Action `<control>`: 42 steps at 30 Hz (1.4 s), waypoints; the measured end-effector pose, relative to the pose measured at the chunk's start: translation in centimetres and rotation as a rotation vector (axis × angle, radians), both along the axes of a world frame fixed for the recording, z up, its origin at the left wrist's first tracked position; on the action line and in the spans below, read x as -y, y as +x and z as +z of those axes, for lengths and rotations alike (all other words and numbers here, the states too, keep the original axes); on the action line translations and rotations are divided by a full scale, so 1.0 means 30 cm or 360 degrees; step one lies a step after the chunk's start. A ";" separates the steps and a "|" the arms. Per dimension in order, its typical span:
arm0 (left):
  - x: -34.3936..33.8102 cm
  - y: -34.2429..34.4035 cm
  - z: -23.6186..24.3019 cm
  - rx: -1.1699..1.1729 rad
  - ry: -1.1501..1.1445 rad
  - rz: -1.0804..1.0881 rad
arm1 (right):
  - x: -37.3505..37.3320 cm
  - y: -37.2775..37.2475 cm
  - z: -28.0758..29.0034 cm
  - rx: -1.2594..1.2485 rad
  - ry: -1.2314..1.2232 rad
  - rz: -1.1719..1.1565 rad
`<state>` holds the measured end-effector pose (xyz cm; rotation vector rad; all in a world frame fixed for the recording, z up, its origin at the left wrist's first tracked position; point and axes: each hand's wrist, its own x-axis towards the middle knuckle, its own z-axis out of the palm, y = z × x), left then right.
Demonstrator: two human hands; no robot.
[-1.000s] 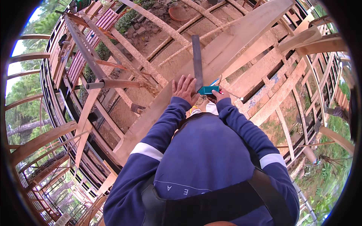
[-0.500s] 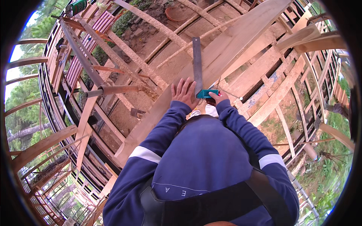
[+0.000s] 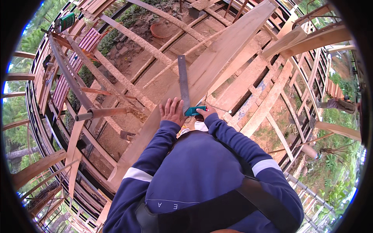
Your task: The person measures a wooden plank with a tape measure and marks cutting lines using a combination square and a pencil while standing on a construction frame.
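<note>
A long, wide wooden plank (image 3: 229,46) slants from the lower left to the upper right in front of me. Across it lies a try square (image 3: 183,79), its metal blade pointing away and its teal handle by the plank's near edge. My left hand (image 3: 172,112) rests flat on the plank, fingers spread, beside the base of the blade. My right hand (image 3: 206,112) grips the handle's right end, thumb on top. A small red and white bit shows by that thumb, too small to name. My right fingers are partly hidden beneath the handle.
Sawdust-covered beams (image 3: 132,37) form an open frame ahead. Metal pipes (image 3: 103,112) jut in at left. A green container (image 3: 65,22) stands at the far left. Thick timbers (image 3: 316,40) stick out at right, and a person (image 3: 342,105) is at the far right.
The whole view has shifted, so that the scene sits further left and my hands lower. Both hands and the try square keep nearly the same place on the plank.
</note>
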<state>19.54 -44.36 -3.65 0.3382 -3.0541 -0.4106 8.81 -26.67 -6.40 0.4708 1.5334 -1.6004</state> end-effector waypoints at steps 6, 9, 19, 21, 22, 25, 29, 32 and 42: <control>0.000 0.002 0.011 0.0056 0.0069 0.0028 | 0.001 -0.004 -0.091 -0.1000 0.0542 0.0472; 0.011 0.006 0.023 0.0088 0.0080 0.0104 | 0.023 -0.005 -0.040 -0.1418 0.0571 0.0661; 0.024 0.020 0.012 -0.0002 0.0102 0.0070 | 0.036 0.028 0.080 -0.2161 0.0687 0.1201; 0.026 0.011 0.017 0.0015 0.0095 0.0070 | 0.036 0.025 0.074 -0.2198 0.0698 0.1161; 0.025 0.008 0.020 0.0016 0.0101 0.0077 | 0.036 0.020 0.072 -0.2201 0.0699 0.1157; 0.019 0.000 0.027 0.0009 0.0123 0.0094 | 0.030 0.005 0.061 -0.2187 0.0696 0.1157; 0.016 -0.006 0.030 -0.0016 0.0134 0.0120 | 0.027 -0.011 0.043 -0.2185 0.0669 0.1169; 0.016 -0.007 0.026 -0.0022 0.0147 0.0115 | 0.027 -0.008 0.058 -0.2184 0.0682 0.1190; 0.021 -0.019 0.019 -0.0064 0.0174 0.0112 | 0.035 -0.013 0.094 -0.2187 0.0683 0.1170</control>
